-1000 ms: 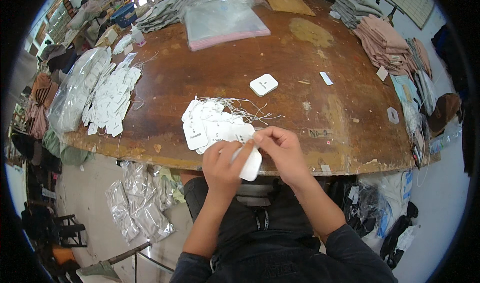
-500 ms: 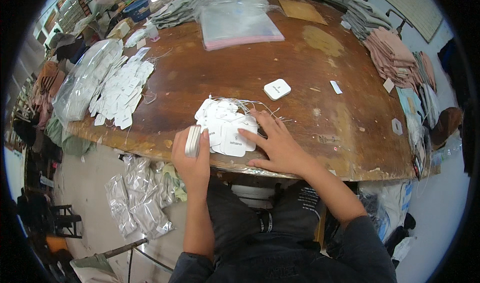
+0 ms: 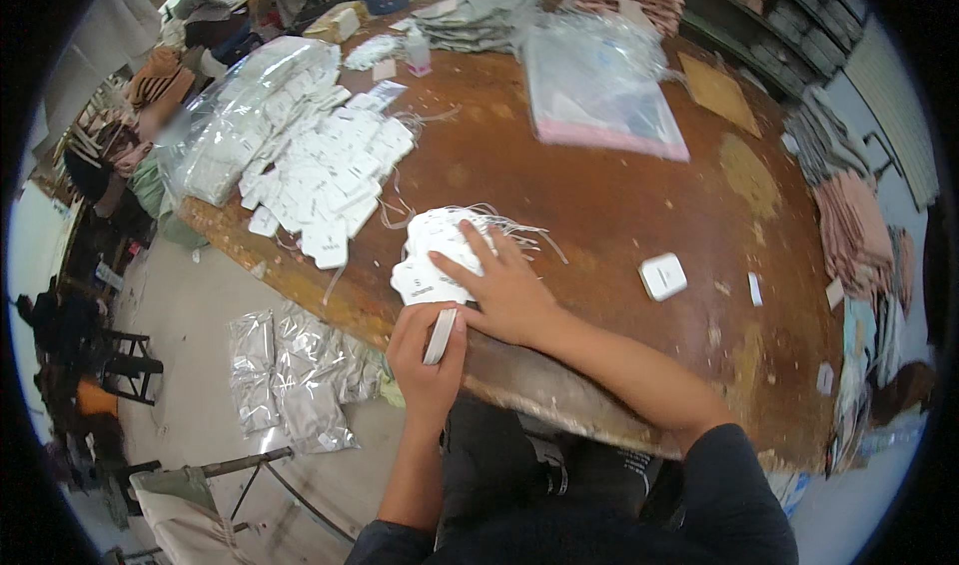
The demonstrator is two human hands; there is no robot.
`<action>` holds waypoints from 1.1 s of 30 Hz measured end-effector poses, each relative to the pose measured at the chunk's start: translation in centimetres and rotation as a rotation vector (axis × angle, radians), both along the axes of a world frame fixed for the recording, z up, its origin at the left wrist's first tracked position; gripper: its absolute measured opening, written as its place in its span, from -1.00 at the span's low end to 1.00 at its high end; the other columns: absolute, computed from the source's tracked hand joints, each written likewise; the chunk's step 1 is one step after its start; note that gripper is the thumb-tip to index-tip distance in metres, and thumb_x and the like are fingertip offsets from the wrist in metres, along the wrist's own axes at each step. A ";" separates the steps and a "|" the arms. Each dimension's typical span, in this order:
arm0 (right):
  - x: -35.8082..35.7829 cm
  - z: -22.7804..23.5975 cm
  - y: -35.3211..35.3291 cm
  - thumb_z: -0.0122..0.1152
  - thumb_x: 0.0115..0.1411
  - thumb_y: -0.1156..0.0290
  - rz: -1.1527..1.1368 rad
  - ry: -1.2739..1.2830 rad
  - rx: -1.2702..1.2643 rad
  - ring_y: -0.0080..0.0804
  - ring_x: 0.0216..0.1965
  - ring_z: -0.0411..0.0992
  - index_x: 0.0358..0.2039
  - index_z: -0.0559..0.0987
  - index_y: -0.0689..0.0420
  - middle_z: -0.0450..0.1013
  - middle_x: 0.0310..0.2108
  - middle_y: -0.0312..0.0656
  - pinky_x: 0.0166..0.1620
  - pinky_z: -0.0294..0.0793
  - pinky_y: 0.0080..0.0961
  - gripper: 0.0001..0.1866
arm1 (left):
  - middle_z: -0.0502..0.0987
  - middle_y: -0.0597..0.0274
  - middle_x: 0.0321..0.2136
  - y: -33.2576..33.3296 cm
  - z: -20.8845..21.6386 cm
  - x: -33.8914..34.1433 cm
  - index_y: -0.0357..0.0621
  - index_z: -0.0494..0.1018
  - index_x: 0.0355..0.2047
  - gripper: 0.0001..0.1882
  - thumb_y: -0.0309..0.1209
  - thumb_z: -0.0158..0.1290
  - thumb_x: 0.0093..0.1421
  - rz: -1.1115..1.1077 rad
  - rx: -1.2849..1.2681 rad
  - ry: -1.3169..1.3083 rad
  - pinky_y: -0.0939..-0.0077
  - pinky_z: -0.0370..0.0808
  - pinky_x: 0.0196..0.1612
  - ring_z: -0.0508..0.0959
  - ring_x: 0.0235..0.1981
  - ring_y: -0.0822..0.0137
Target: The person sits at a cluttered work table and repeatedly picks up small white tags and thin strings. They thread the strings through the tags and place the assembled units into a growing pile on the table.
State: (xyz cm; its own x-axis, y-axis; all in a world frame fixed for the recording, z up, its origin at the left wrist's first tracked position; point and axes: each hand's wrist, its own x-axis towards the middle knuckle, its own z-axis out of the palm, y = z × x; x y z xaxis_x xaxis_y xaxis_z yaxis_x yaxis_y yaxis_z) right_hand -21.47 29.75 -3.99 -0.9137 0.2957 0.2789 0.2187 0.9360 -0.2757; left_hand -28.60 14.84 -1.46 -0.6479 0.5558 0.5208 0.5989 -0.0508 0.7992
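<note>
My left hand (image 3: 425, 350) is closed around a stack of white tags (image 3: 440, 336), held on edge just past the table's front edge. Fingers spread, my right hand (image 3: 509, 290) lies flat over a loose pile of white hang tags (image 3: 428, 255) with pale strings trailing from the far side. Its thumb comes close to the left hand; whether they touch I cannot tell. A small square stack of white tags (image 3: 663, 276) sits alone to the right. To the left spreads a larger heap of white tags (image 3: 335, 170).
A clear plastic bag (image 3: 265, 105) of tags lies beyond the heap. Clear bags with a pink edge (image 3: 609, 95) lie at the back. Folded pink garments (image 3: 854, 225) and grey ones (image 3: 479, 15) are stacked around. Bagged garments (image 3: 295, 375) lie on the floor left of me.
The view has swung left, shifting the table rightward in it. My right hand has moved farther over the tag pile, and my left hand with its stack has come closer to it.
</note>
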 end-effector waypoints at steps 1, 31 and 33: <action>-2.6 -0.2 0.3 0.13 0.20 -0.07 0.013 0.025 0.006 0.45 0.28 0.02 0.34 0.21 -0.32 -0.06 0.38 0.16 0.30 0.03 0.22 -0.30 | 0.53 0.09 -0.38 0.5 0.2 -1.3 -0.32 0.51 -0.33 -0.92 -0.59 0.13 0.14 0.041 -0.020 -0.016 0.41 0.44 -0.22 0.54 -0.35 0.23; -48.6 0.4 32.1 0.14 0.15 0.30 -0.825 0.081 -0.309 0.19 -0.10 0.46 -0.19 0.56 0.35 0.47 -0.11 0.18 -0.02 0.46 -0.05 -0.64 | 0.44 0.11 -0.26 4.1 -2.4 -31.9 -0.11 0.51 -0.21 -0.66 -0.49 0.18 -0.08 0.414 -0.416 0.132 0.11 0.36 -0.05 0.45 -0.16 0.01; -50.0 0.7 33.5 0.13 0.16 0.23 -0.916 0.026 -0.398 0.17 -0.05 0.46 -0.14 0.56 0.35 0.44 -0.04 0.20 0.02 0.45 -0.06 -0.58 | 0.44 0.12 -0.25 4.1 -2.1 -32.1 -0.09 0.50 -0.20 -0.63 -0.50 0.20 -0.11 0.392 -0.432 0.111 0.11 0.35 -0.03 0.45 -0.15 0.01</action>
